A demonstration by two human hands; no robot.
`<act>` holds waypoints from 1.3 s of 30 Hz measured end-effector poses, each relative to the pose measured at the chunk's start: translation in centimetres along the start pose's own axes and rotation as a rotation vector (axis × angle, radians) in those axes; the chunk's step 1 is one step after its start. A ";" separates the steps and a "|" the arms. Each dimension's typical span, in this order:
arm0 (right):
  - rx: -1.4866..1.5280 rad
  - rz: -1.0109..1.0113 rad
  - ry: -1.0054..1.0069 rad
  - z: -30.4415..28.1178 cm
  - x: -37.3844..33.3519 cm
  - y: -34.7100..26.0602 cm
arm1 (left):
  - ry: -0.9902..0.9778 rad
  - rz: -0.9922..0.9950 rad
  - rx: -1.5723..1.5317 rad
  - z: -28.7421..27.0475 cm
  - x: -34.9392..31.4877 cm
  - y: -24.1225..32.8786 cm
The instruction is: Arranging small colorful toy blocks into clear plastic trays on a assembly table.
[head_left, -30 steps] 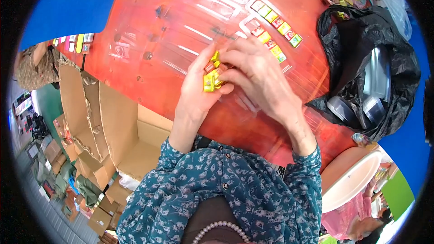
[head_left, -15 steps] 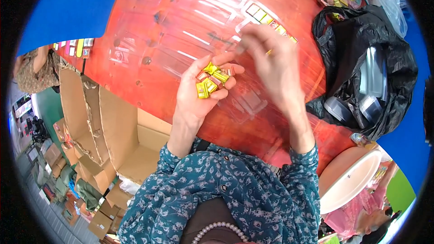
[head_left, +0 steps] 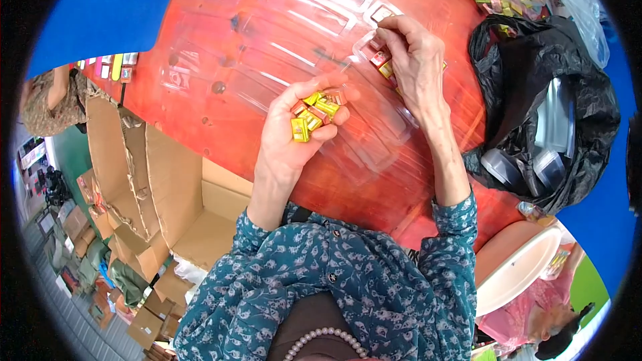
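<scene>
My left hand (head_left: 279,135) is cupped palm up around several small yellow and red blocks (head_left: 309,120), which look like wrapped sweets or tiny boxes. Ahead and to the right, my right hand (head_left: 420,67) reaches down over a narrow clear plastic tray (head_left: 362,45). Its thumb and fingers are pinched together at the tray; whatever they grip is hidden. Red and yellow blocks (head_left: 382,65) lie in a row in that tray, partly covered by the hand.
More clear plastic trays (head_left: 314,13) lie across the red table (head_left: 194,117). A black bag (head_left: 511,73) holding clear plastic containers (head_left: 555,117) stands at right, below a clear bag of blocks (head_left: 498,1). An open cardboard box (head_left: 177,184) is at left, a pale basin (head_left: 521,261) at lower right.
My right hand has moved from a blur near the left hand out to the tray, with its fingers down on it. My left hand stays cupped in nearly the same place.
</scene>
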State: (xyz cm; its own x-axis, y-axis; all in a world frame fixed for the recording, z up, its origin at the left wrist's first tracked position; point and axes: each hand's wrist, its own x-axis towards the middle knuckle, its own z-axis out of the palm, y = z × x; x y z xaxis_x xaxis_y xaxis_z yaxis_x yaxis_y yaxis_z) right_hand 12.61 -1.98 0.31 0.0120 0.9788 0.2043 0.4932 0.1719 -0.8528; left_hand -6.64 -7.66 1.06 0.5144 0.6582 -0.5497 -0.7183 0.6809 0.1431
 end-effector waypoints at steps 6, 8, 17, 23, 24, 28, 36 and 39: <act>-0.243 -0.103 -0.006 0.3 -0.5 0.7 | -0.040 0.007 0.026 1.2 0.9 0.0; -0.239 -0.104 -0.017 0.2 -0.7 1.1 | -0.041 0.002 0.025 1.3 1.1 -0.1; -0.243 -0.266 -0.172 -1.3 -0.5 1.5 | -0.050 -0.010 -0.004 0.9 1.9 -0.6; -0.253 -0.291 -0.168 -1.8 -0.8 1.9 | -0.069 -0.014 -0.007 1.0 2.3 -1.0; -0.254 -0.298 -0.167 -2.1 -0.7 1.9 | -0.067 -0.014 -0.009 1.1 2.4 -1.0; -0.139 -0.193 -0.100 -3.6 -1.0 1.2 | -0.043 -0.011 -0.004 1.3 2.2 -1.3; -0.217 0.042 0.193 -11.2 -3.6 0.9 | -0.144 -0.008 -0.064 1.0 2.7 -2.0; -0.176 0.131 0.052 -11.6 -6.0 1.3 | -0.110 0.001 -0.067 1.1 2.8 -2.1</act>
State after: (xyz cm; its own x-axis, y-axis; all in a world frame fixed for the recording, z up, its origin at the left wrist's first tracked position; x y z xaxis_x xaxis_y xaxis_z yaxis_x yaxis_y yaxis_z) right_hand 23.27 -8.87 3.53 0.1287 0.9837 0.1255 0.6285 0.0169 -0.7776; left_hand -3.16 -6.88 0.14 0.5596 0.6926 -0.4551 -0.7466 0.6597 0.0860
